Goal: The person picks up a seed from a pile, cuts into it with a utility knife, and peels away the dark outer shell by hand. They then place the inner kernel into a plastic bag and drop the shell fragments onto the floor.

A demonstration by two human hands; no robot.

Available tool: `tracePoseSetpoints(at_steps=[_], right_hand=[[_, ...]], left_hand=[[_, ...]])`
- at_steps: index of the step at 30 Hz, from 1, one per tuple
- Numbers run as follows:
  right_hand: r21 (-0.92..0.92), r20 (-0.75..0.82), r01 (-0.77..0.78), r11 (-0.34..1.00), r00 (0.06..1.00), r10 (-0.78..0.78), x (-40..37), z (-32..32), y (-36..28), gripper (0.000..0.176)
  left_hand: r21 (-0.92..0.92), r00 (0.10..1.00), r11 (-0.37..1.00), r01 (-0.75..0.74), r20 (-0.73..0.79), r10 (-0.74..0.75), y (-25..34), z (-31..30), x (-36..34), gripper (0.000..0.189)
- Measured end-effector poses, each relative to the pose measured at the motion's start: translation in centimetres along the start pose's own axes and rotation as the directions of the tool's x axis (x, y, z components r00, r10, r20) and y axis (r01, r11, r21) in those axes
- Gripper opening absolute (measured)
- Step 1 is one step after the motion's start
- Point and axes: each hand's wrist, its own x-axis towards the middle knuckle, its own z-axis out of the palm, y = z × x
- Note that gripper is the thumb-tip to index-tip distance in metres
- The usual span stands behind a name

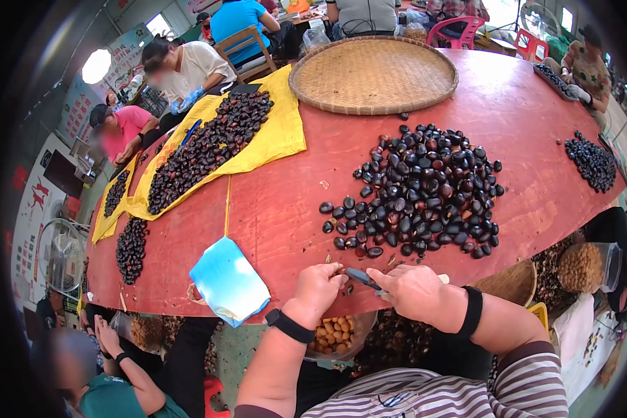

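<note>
At the table's near edge, my right hand (412, 291) is closed around a knife (362, 278), its short dark blade pointing toward my left hand. The end of a light-coloured handle shows beside my right fingers. My left hand (316, 287) is pinched close to the blade tip; what it holds, if anything, is hidden by the fingers. Just beyond both hands lies a large heap of dark, glossy nuts (425, 188). Under the table edge, below my left hand, a container (359, 339) holds pale yellow peeled nuts (333, 333).
On the red table (272, 209) stand a round woven tray (373, 73), a blue-and-white packet (228, 279) and a yellow sheet (285, 118) bearing more nuts. Another nut pile (591, 161) lies far right. Several people sit around, one at lower left (118, 383). A tub of peeled nuts (584, 266) stands right.
</note>
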Motion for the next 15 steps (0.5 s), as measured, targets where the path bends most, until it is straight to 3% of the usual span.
tracePoseSetpoints(at_steps=[8,15], right_hand=[[-0.085,0.056,0.038,0.996,0.998,-0.034,0.61,-0.05,0.1,0.043],[-0.206,0.15,0.023,0.978,0.989,0.008,0.83,-0.02,-0.19,0.046]], left_hand=[[0.025,1.0,1.0,0.019,0.006,-0.019,0.0,0.04,0.33,0.024],[-0.079,0.996,0.993,0.086,0.026,-0.084,0.45,-0.17,0.46,0.021]])
